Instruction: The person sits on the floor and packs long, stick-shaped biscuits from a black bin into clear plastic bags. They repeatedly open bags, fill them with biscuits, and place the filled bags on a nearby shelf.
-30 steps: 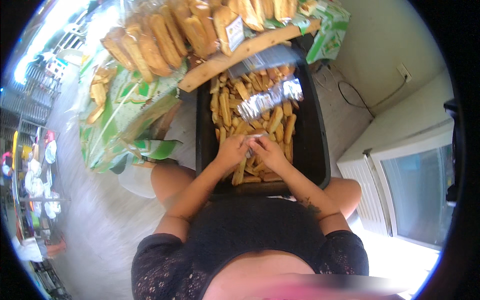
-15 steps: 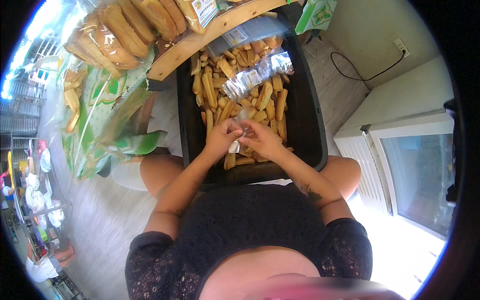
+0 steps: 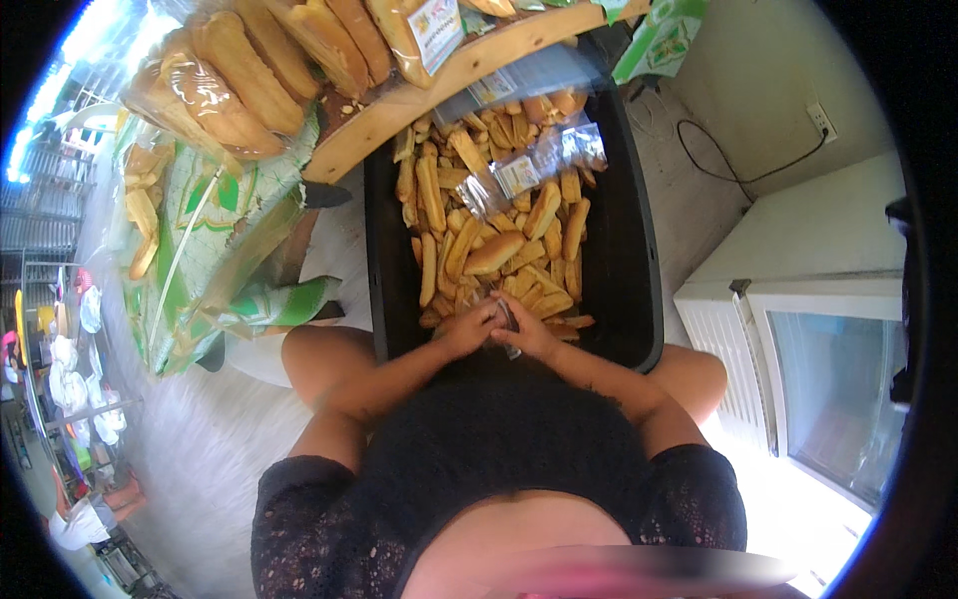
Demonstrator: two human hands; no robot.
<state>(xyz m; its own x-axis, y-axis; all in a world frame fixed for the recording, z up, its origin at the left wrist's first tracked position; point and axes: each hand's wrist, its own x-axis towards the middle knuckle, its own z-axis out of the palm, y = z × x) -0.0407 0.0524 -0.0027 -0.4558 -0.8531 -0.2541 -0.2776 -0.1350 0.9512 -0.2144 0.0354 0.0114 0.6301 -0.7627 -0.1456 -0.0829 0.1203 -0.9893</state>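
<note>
My left hand (image 3: 467,330) and my right hand (image 3: 529,331) meet over the near end of a black tub (image 3: 654,299). Pinched between their fingers is a small clear plastic bag (image 3: 512,351), mostly hidden by the hands. Beneath and beyond them lies a heap of golden bread sticks (image 3: 431,195). A plumper, smooth bread roll (image 3: 495,254) rests on the heap just past my fingertips. Across the far part of the heap lie clear plastic bags with printed labels (image 3: 564,155).
At the far left, a wooden-edged shelf (image 3: 479,65) carries bagged loaves (image 3: 239,75). Green-and-white plastic sacking (image 3: 200,230) hangs below it. A white glass-fronted cabinet (image 3: 738,309) stands to the right, near a wall socket with a cable (image 3: 743,183). A cluttered rack (image 3: 75,369) is at the left.
Both hands have drawn back toward my body, still holding the plastic bag. The smooth bread roll now shows on the heap where the hands were. The whole view has shifted slightly.
</note>
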